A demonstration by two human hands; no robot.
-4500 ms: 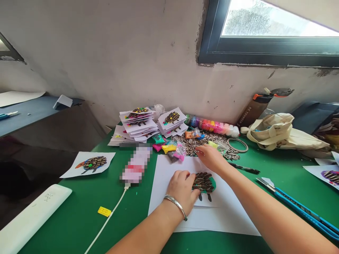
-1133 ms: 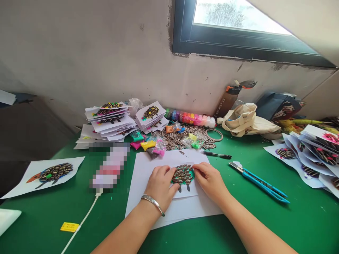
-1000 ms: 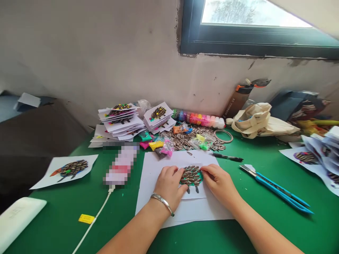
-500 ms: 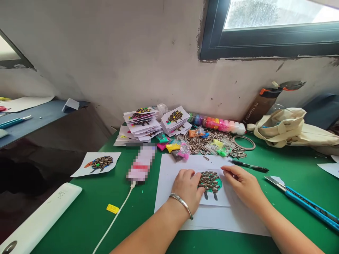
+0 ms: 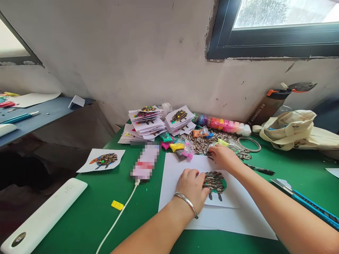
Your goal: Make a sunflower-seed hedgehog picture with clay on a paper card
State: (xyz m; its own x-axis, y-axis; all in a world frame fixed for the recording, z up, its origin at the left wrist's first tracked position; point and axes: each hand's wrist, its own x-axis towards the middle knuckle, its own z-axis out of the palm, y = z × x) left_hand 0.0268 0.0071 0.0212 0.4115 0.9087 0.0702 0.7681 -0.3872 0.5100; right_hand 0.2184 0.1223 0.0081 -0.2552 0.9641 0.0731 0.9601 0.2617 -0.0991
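Your left hand (image 5: pixel 191 188), fingers slightly spread, rests on the seeded picture (image 5: pixel 215 181) atop white paper (image 5: pixel 225 220); your right hand (image 5: pixel 226 159) meets the seeds (image 5: pixel 200 144) toward the table's (image 5: pixel 87 215) far edge, fingers bent, pinch indeterminable.

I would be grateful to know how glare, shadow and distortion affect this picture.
In the head view, bright daylight washes out part of the window; soft shadow falls on the white paper beside the right forearm; below the blue-grey table it is nearly black; the bottle leans, perhaps partly from lens stretch.
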